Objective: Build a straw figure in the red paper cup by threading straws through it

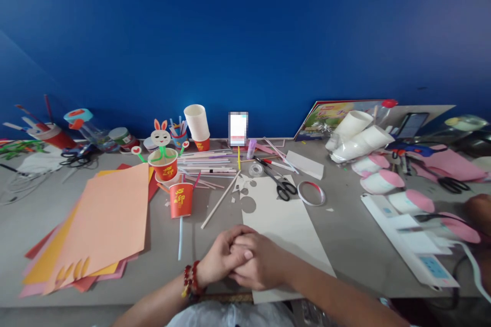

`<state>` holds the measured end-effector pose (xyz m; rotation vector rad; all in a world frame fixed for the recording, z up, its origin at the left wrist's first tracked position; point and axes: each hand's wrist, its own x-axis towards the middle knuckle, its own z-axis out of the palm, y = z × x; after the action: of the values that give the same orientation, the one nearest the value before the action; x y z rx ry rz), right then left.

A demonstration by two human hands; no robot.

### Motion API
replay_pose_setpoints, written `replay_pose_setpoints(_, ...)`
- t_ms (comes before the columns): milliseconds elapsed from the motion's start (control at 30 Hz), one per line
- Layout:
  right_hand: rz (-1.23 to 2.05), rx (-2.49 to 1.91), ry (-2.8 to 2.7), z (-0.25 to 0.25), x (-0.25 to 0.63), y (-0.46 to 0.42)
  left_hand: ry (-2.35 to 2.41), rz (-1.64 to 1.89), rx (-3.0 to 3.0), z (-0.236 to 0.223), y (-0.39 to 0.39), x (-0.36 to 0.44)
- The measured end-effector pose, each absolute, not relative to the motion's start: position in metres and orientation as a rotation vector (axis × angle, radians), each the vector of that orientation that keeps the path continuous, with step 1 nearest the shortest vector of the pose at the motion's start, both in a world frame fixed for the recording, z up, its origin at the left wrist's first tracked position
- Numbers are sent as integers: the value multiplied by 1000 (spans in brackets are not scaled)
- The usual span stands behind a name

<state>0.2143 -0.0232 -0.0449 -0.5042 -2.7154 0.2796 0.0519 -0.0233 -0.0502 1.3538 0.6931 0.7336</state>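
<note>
My left hand (pixel 226 255), with a red bead bracelet (pixel 191 280) at its wrist, is closed against my right hand (pixel 264 260). Both are clasped together at the table's front edge, with no object visible in them. Under and behind them lies a white paper sheet (pixel 280 214) with round holes cut at its far end. Black-handled scissors (pixel 286 189) rest across that end, beside a roll of tape (pixel 311 193). To the left, a red paper cup (pixel 181 200) has a pale blue straw (pixel 180 240) reaching toward me.
Coloured paper sheets (pixel 111 214) are stacked at left. Behind the cup stands another red cup (pixel 163 166) with a rabbit face (pixel 160 138). Loose straws (pixel 207 161) lie mid-table. A white power strip (pixel 406 245), pink-ended cups (pixel 381 182) and part of another person's hand (pixel 479 214) are at right.
</note>
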Motion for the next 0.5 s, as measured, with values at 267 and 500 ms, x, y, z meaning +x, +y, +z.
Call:
replay_pose_setpoints(267,299,-508,-2719,-49,227,-15,809,753,1475,-52,-22,56)
replay_pose_setpoints(500,364,-517,-2720,-49,236,-1,830,748,1421,-54,-21,58)
